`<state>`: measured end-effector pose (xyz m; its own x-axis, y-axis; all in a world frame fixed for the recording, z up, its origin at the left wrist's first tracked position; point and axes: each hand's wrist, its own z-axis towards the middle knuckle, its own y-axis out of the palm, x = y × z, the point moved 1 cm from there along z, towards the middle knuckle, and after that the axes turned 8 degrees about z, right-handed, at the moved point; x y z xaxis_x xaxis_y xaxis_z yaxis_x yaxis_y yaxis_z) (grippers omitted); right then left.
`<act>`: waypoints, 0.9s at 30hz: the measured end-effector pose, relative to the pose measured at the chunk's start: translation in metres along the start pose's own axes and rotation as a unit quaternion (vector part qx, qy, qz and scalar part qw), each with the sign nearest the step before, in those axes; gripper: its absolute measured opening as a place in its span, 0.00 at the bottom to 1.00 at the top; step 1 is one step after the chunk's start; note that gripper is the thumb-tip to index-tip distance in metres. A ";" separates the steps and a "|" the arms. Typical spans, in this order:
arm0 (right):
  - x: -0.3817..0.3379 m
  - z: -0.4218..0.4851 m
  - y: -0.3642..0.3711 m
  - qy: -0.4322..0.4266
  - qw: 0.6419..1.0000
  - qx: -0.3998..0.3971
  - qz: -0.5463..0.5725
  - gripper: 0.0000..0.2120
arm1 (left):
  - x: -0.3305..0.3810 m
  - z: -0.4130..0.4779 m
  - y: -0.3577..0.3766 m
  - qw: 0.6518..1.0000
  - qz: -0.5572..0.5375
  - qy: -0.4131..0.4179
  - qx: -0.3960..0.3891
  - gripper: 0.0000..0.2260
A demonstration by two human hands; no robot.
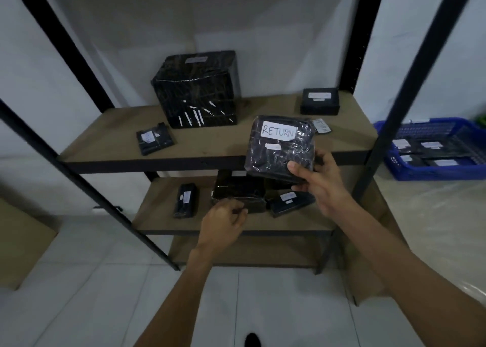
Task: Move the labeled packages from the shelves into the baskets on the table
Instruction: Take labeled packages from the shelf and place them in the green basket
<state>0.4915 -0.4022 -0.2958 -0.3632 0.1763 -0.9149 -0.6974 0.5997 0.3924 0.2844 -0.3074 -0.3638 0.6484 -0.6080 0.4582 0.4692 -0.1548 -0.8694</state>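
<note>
A black-framed rack with brown shelf boards (126, 141) stands against a white wall, and a table (434, 210) under clear sheeting runs off to the side. The right hand (320, 181) grips the RETURN package (278, 149) by its lower corner, thumb on the label face and fingers behind, holding it tilted up in front of the upper board. The blue basket (431, 174) lies to the right of this hand, past the rack's upright post (410, 83) and at about the same height, so the carry looks like a sideways swing round the post. The right hand is the nearer one. The left hand (223, 215) is below and to the left, fingers curled at the front edge of a lower-shelf package (236, 189) — whether it actually grips it I cannot tell
</note>
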 end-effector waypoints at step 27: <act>-0.030 -0.348 -0.253 0.036 0.992 0.123 -0.006 0.35 | 0.212 -0.257 0.064 0.976 -0.102 0.023 -0.192 0.10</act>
<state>0.4637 -0.8313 -0.3346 -0.4063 0.1171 -0.9062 -0.5335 0.7747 0.3394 0.2972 -0.6464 -0.3698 0.5324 -0.5672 0.6283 0.3213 -0.5513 -0.7700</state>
